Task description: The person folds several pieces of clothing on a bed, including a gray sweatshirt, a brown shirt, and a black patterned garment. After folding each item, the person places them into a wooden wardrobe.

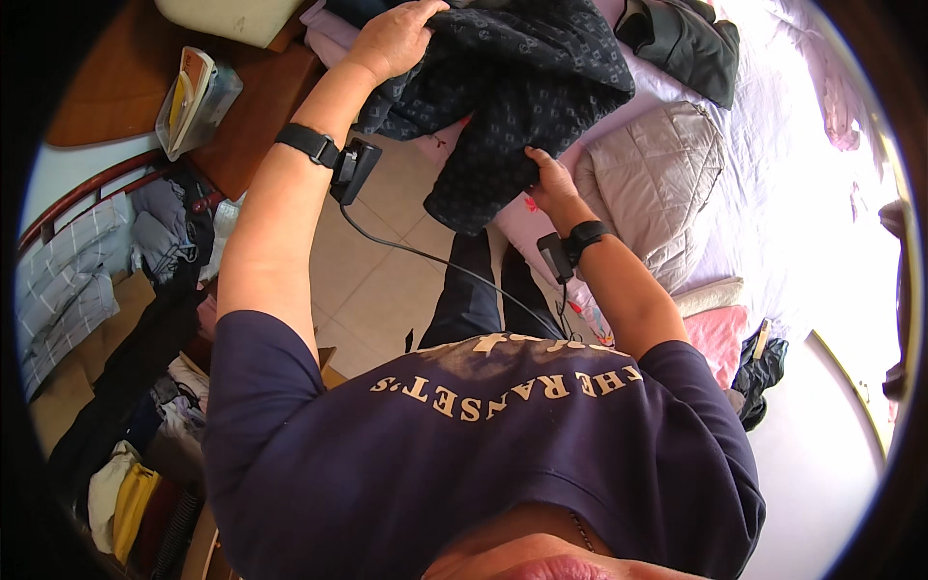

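A black garment with a small grey diamond pattern [507, 94] hangs spread between my two hands, above the floor and the bed's edge. My left hand [395, 40] pinches its upper left edge. My right hand [552, 177] grips the side of a hanging sleeve or leg, with the thumb on top and the fingers partly hidden. The lower end of that part hangs free over my legs. Just right of my right hand, a light grey quilted garment [652, 188] lies on the bed.
A dark folded garment [685, 47] lies on the bed [768, 181]. Pink cloth [718, 341] lies near its edge. To the left are a wooden desk [246, 109] with a clear plastic box of books [210, 94], and shelves of clothes [130, 500]. A cable [428, 254] runs from my left wrist.
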Motion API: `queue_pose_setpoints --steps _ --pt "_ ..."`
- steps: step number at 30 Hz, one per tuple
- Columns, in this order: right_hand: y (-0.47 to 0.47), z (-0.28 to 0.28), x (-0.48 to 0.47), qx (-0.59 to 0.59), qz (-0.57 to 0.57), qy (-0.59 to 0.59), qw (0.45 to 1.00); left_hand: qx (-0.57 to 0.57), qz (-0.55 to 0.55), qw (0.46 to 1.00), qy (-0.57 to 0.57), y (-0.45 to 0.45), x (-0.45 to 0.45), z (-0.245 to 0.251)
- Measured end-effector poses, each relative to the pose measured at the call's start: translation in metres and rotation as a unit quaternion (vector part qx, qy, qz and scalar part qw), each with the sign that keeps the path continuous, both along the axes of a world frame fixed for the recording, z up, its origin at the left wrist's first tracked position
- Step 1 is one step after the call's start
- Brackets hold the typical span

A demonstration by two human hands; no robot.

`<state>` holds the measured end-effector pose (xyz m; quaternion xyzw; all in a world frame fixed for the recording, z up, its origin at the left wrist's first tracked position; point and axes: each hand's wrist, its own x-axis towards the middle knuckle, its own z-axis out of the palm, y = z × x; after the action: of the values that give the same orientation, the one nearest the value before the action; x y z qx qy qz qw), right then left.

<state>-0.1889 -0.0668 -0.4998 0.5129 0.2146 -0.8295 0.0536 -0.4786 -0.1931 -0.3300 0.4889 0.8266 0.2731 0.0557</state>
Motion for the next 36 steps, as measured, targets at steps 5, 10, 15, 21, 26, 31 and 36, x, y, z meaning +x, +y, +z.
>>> queue_pose_setpoints --steps 5,10,15,21,26,31,36 --pt "0.018 0.058 -0.006 -0.166 0.015 0.148 0.975 -0.012 -0.059 0.998 -0.011 -0.006 -0.019 0.009" --pt "0.039 0.106 -0.039 -0.149 -0.016 0.339 0.929 -0.037 -0.061 0.997 0.04 -0.015 -0.033 0.021" --pt "0.027 0.044 -0.112 -0.049 -0.08 0.137 0.986 -0.069 0.003 0.992 0.103 -0.001 -0.044 0.043" --pt "-0.02 0.003 -0.149 0.06 -0.112 0.057 0.99 -0.005 -0.007 0.993 0.121 -0.017 -0.025 0.011" --pt "-0.025 -0.017 -0.153 0.107 -0.191 0.129 0.967 -0.035 0.007 0.999 0.01 -0.045 0.06 -0.08" --pt "-0.026 -0.002 -0.157 -0.03 -0.184 0.159 0.97 -0.164 0.091 0.982 0.029 -0.03 0.091 -0.087" --pt "0.005 0.034 -0.12 0.069 -0.159 0.15 0.973 0.006 0.046 0.995 -0.091 -0.016 0.1 -0.044"
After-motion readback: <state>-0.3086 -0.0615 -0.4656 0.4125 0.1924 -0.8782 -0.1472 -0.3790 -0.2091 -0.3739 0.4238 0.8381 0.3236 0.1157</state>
